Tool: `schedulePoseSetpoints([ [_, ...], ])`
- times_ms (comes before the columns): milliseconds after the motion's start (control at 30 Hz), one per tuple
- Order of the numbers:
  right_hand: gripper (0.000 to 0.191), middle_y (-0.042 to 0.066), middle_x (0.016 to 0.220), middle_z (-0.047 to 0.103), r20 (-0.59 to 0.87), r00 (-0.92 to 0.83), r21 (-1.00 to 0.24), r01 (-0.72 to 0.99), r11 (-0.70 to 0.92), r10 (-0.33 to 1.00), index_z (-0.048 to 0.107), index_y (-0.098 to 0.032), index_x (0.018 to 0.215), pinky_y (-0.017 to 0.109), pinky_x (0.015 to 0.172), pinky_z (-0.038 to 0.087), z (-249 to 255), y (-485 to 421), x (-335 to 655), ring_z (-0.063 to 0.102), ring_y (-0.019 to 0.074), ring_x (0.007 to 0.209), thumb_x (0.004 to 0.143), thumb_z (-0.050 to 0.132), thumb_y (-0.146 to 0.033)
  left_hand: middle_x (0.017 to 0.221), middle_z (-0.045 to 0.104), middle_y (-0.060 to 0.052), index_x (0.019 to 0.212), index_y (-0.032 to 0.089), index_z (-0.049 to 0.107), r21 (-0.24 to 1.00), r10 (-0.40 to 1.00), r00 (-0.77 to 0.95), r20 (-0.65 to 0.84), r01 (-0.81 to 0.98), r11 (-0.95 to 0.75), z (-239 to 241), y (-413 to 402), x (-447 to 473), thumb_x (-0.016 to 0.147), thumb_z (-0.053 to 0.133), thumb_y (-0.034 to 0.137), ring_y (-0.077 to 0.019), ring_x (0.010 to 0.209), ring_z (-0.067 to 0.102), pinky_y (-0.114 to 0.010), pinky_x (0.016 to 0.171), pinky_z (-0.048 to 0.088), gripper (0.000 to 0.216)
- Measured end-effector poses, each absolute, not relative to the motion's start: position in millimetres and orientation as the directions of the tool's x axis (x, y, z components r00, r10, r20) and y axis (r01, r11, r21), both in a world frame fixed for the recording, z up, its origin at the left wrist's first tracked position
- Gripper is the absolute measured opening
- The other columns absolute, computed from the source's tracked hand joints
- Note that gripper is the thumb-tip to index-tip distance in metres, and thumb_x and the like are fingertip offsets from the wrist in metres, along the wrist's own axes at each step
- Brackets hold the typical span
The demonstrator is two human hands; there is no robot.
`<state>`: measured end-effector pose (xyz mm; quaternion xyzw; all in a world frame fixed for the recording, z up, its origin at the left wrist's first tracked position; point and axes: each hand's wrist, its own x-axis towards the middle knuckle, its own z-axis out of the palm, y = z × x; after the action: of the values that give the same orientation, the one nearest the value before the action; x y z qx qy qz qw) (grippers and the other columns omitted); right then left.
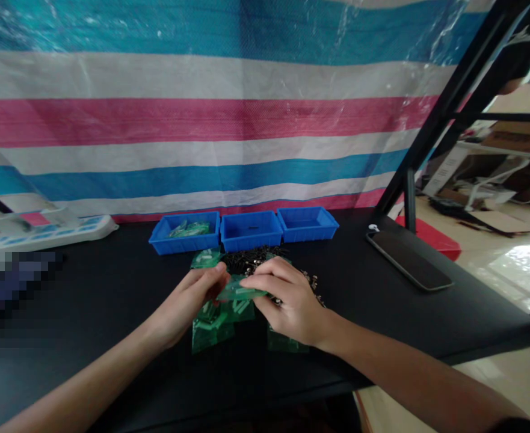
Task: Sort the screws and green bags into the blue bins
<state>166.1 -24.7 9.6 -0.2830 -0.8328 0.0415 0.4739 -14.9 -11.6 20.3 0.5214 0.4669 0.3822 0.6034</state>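
Between my two hands is a small green plastic bag (240, 290), held above the black table. My left hand (204, 285) pinches its left end, thumb on top. With thumb and fingers closed, my right hand (289, 294) grips its right end. Under and left of the bag lie more green bags (213, 331) with pale pieces inside. Another green bag (287, 343) lies below my right hand, partly covered by it. Behind my hands is a pile of dark screws (246, 260), with shinier metal pieces (314, 281) to the right, partly hidden.
Three blue trays stand in a row: the left tray (184, 245) holds green bags, the middle tray (252, 240) a small dark piece, then the right tray (308, 233). A phone (409, 260) lies right; a white power strip (48, 233) sits left. Striped sheeting (228, 120) hangs behind.
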Motion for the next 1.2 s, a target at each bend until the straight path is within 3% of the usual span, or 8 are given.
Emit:
schedulePoseSetpoints([
  [300, 0.029, 0.008, 0.097, 0.054, 0.724, -0.4, -0.358, 0.48, 0.801, 0.563, 0.06, -0.02, 0.098, 0.035, 0.079, 0.045, 6, -24, 166, 0.05, 0.019, 0.092, 0.076, 0.049, -0.005, 0.055, 0.045, 0.004, 0.059, 0.014, 0.053, 0.987, 0.925, 0.344, -0.162, 0.045, 0.156, 21, -5, -19, 0.071, 0.062, 0.038, -0.0089, 0.051, 0.041, -0.021, 0.051, 0.035, 0.028],
  [467, 0.021, 0.009, 0.1, 0.051, 0.695, -0.372, -0.407, 0.502, 0.763, 0.615, 0.059, -0.018, 0.1, 0.036, 0.085, 0.043, 7, -24, 165, 0.048, 0.0192, 0.098, 0.081, 0.05, -0.014, 0.053, 0.042, 0.005, 0.058, 0.015, 0.048, 0.994, 0.991, 0.131, -0.018, 0.11, 0.004, 27, 21, -40, 0.07, 0.062, 0.036, -0.0074, 0.048, 0.038, -0.02, 0.048, 0.032, 0.028],
  [600, 0.02, 0.009, 0.1, 0.05, 0.677, -0.394, -0.411, 0.498, 0.764, 0.621, 0.058, -0.02, 0.099, 0.037, 0.085, 0.044, 6, -25, 165, 0.049, 0.0199, 0.098, 0.081, 0.051, -0.017, 0.054, 0.046, 0.005, 0.065, 0.015, 0.053, 0.91, 0.971, -0.126, 0.203, 0.389, -0.14, 37, 37, -66, 0.075, 0.056, 0.032, -0.0086, 0.052, 0.042, -0.019, 0.05, 0.033, 0.019],
  [833, 0.018, 0.009, 0.099, 0.049, 0.637, -0.431, -0.412, 0.51, 0.755, 0.639, 0.059, -0.019, 0.097, 0.034, 0.083, 0.044, 5, -27, 165, 0.049, 0.0189, 0.095, 0.08, 0.052, -0.018, 0.057, 0.052, 0.005, 0.086, 0.015, 0.058, 0.713, 0.846, -0.381, 0.372, 0.702, 0.002, 51, 46, -94, 0.074, 0.055, 0.035, -0.013, 0.058, 0.054, -0.021, 0.06, 0.04, 0.023],
  [933, 0.016, 0.008, 0.098, 0.049, 0.625, -0.442, -0.413, 0.512, 0.753, 0.643, 0.06, -0.018, 0.095, 0.033, 0.083, 0.044, 4, -27, 164, 0.049, 0.018, 0.093, 0.081, 0.052, -0.019, 0.066, 0.057, 0.003, 0.09, 0.014, 0.057, 0.621, 0.843, -0.337, 0.42, 0.784, 0.004, 48, 50, -99, 0.076, 0.052, 0.041, -0.0145, 0.066, 0.058, -0.022, 0.068, 0.042, 0.03],
  [1067, 0.016, 0.009, 0.097, 0.049, 0.604, -0.466, -0.407, 0.517, 0.753, 0.647, 0.061, -0.016, 0.093, 0.032, 0.083, 0.043, 3, -26, 163, 0.049, 0.0175, 0.092, 0.081, 0.052, -0.019, 0.08, 0.061, -0.002, 0.098, 0.014, 0.054, 0.483, 0.872, -0.188, 0.451, 0.873, -0.062, 39, 58, -103, 0.078, 0.048, 0.046, -0.0164, 0.074, 0.059, -0.022, 0.068, 0.042, 0.038],
  [1200, 0.015, 0.009, 0.096, 0.05, 0.588, -0.481, -0.405, 0.521, 0.751, 0.651, 0.061, -0.015, 0.092, 0.031, 0.082, 0.043, 3, -26, 163, 0.049, 0.0172, 0.09, 0.081, 0.052, -0.02, 0.078, 0.064, -0.005, 0.094, 0.015, 0.059, 0.31, 0.898, 0.008, 0.44, 0.937, -0.16, 29, 66, -102, 0.08, 0.045, 0.042, -0.0202, 0.073, 0.059, -0.027, 0.068, 0.041, 0.033],
])
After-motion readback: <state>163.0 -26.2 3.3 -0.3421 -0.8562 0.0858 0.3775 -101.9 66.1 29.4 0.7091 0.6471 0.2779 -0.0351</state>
